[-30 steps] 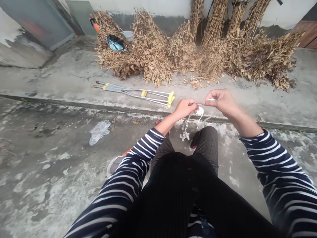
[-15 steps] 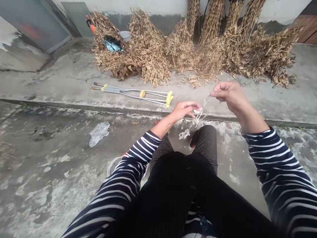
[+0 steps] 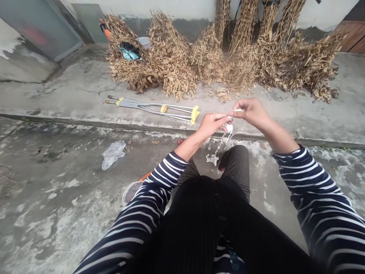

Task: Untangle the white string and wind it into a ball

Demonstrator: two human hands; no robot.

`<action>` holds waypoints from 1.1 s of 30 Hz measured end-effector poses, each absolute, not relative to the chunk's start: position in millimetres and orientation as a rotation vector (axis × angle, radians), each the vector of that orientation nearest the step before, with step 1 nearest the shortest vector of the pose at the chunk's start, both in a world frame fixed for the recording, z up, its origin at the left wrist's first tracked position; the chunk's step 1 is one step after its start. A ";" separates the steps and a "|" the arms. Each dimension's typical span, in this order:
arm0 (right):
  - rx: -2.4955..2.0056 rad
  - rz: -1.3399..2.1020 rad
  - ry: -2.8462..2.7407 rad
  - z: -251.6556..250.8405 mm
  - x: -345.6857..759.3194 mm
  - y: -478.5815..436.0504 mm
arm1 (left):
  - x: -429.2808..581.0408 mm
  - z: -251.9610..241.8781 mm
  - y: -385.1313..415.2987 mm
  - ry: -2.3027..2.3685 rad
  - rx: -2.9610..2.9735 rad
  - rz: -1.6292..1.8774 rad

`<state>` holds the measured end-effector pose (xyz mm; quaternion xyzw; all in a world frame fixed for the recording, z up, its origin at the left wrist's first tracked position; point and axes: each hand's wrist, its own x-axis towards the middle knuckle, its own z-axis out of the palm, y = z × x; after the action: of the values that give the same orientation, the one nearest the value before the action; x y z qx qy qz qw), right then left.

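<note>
My left hand (image 3: 213, 125) is closed on a small bundle of white string (image 3: 229, 128) at its fingertips. Thin strands hang from it toward the ground, where a loose tangle of white string (image 3: 212, 159) lies between my feet. Right against the left fingertips, my right hand (image 3: 251, 111) pinches part of the same string, a bit of white showing between thumb and forefinger. Whether the string is knotted under the fingers cannot be made out.
A pair of grey crutches (image 3: 154, 108) with yellow pads lies on the concrete ledge (image 3: 71, 95). Dried plant bundles (image 3: 176, 57) lean along the wall behind. A crumpled clear plastic sheet (image 3: 113, 154) is on the lower ground to the left.
My right hand has moved left and slightly down until it meets my left hand. The strand that stretched between the hands is now gathered at the fingertips.
</note>
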<state>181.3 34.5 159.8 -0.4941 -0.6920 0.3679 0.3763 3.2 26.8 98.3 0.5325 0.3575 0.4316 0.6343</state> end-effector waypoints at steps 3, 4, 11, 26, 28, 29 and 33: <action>-1.239 0.975 -1.819 161.1 178.2 32.2 | 3.9 95.8 31.8 0.886 1.265 0.966; -1.238 0.996 -1.821 161.6 176.2 30.9 | 5.1 94.7 33.8 0.905 1.277 0.973; -1.191 0.936 -1.755 167.1 174.9 26.1 | 5.5 92.0 44.4 0.892 1.274 0.974; -1.020 0.779 -1.555 244.5 186.9 34.2 | -11.7 131.1 74.9 0.713 1.449 0.923; -1.032 0.767 -1.535 248.7 192.0 36.8 | -15.4 135.8 70.7 0.690 1.457 0.912; -1.057 0.763 -1.534 247.5 195.8 39.0 | -16.7 136.7 66.4 0.682 1.458 0.904; -1.196 0.790 -1.613 223.1 214.3 52.7 | -17.6 141.6 41.4 0.673 1.470 0.879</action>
<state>214.3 52.7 223.1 -0.4885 -0.6590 0.3225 0.4723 -17.6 41.4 141.6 0.6356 0.2911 0.3798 0.6058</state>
